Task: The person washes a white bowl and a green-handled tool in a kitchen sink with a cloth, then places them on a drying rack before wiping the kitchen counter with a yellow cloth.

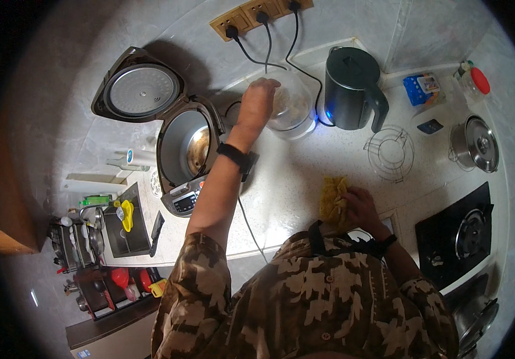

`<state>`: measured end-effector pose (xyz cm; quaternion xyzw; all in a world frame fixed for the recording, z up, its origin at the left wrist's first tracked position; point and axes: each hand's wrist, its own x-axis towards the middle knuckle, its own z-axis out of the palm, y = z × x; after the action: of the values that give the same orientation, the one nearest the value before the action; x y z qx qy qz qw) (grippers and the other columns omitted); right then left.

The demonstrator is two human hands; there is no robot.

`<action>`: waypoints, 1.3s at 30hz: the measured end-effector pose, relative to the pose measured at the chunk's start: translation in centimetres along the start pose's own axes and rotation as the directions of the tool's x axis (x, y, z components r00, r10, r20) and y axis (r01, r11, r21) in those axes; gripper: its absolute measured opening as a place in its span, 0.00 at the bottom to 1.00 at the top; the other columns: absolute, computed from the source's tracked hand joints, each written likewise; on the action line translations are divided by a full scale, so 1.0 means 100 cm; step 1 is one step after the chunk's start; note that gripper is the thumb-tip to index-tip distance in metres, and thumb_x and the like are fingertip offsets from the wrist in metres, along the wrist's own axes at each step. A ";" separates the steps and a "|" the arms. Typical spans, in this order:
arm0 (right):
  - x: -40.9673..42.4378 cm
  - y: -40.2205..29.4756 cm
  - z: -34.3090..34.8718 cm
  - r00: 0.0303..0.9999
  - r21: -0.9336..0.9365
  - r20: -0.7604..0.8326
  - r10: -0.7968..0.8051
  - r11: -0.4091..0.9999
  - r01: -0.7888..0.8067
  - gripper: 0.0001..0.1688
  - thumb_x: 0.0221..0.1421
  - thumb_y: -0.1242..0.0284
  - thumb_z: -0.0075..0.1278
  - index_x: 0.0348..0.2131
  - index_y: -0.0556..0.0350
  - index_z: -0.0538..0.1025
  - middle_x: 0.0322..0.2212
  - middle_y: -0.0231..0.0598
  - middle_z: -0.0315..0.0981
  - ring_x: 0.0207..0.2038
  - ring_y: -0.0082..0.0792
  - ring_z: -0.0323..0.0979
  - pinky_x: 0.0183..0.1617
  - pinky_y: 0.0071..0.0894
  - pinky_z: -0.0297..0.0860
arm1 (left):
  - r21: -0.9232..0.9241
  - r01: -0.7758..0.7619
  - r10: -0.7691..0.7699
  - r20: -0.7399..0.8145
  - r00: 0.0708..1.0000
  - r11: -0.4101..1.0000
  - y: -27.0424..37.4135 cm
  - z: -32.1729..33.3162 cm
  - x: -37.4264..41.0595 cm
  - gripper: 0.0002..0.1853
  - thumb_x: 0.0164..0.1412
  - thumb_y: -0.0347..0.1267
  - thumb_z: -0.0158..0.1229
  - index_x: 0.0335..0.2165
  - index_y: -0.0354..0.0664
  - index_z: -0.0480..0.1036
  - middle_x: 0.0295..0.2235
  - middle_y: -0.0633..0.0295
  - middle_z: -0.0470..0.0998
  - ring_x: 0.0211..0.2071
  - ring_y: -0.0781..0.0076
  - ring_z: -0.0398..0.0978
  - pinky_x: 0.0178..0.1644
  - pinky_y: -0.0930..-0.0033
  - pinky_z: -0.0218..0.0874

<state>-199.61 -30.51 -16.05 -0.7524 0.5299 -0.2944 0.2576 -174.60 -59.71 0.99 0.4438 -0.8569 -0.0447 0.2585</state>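
My left hand [259, 99] reaches across the counter, fingers curled at the left rim of a clear container [294, 107]. The container looks hazy and has a pale base with a blue light beside it; the fingertips are partly hidden. Under my left forearm stands a rice cooker [185, 155] with its lid [143, 92] raised. Its interior shows a brownish stained bottom, and no inner pot can be seen there. Near the counter's front edge, my right hand [365, 207] grips a crumpled yellow cloth [334, 199] against the countertop.
A dark electric kettle [351, 87] stands right of the container, near cords from wall sockets [259, 17]. Farther right are a wire rack [390, 152], a lidded steel pot [476, 143] and a gas hob [457, 235]. The sink [125, 224] lies left.
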 end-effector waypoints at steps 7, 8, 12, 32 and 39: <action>-0.001 0.000 0.002 1.000 0.009 -0.001 0.003 1.000 -0.003 0.27 0.43 0.76 0.49 0.47 0.48 0.67 0.48 0.45 0.59 0.52 0.48 0.58 0.56 0.48 0.55 | 0.043 -0.029 0.029 0.000 1.000 0.999 -0.005 0.010 -0.004 0.07 0.54 0.25 0.51 0.32 0.38 0.75 0.32 0.52 0.76 0.36 0.52 0.72 0.41 0.60 0.64; -0.001 0.001 0.002 1.000 0.008 -0.002 0.004 1.000 -0.004 0.27 0.43 0.76 0.49 0.47 0.48 0.67 0.48 0.45 0.59 0.52 0.48 0.58 0.56 0.48 0.55 | 0.050 -0.026 0.026 0.002 1.000 0.998 -0.004 0.011 -0.004 0.07 0.54 0.25 0.51 0.32 0.38 0.75 0.32 0.52 0.76 0.36 0.52 0.72 0.42 0.60 0.64; -0.003 0.001 0.004 1.000 0.005 -0.002 0.025 1.000 -0.025 0.27 0.44 0.76 0.49 0.47 0.48 0.67 0.48 0.45 0.59 0.52 0.48 0.58 0.57 0.48 0.54 | 0.087 -0.022 0.021 0.016 1.000 0.996 0.000 0.011 -0.004 0.07 0.54 0.25 0.51 0.32 0.39 0.75 0.32 0.53 0.75 0.36 0.52 0.72 0.42 0.60 0.64; 0.007 -0.029 0.020 0.999 0.056 -0.043 -0.012 0.998 0.015 0.23 0.46 0.72 0.49 0.45 0.52 0.69 0.52 0.47 0.58 0.56 0.49 0.55 0.57 0.49 0.52 | -0.053 0.033 -0.043 -0.192 0.981 0.998 0.028 -0.023 -0.021 0.13 0.50 0.23 0.53 0.38 0.40 0.72 0.37 0.52 0.72 0.42 0.51 0.69 0.46 0.59 0.62; 0.048 -0.048 0.043 0.973 -0.270 0.139 -0.182 0.939 0.214 0.27 0.49 0.65 0.49 0.51 0.44 0.68 0.58 0.36 0.52 0.60 0.41 0.48 0.59 0.48 0.47 | -0.223 0.160 -0.161 0.015 0.987 0.962 0.074 -0.066 -0.140 0.15 0.48 0.21 0.53 0.38 0.38 0.71 0.36 0.50 0.73 0.39 0.49 0.70 0.44 0.57 0.62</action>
<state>-192.18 -33.28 -14.88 -0.8463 0.4727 -0.1976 0.1456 -170.28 -43.26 3.35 0.4799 -0.8072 -0.1607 0.3038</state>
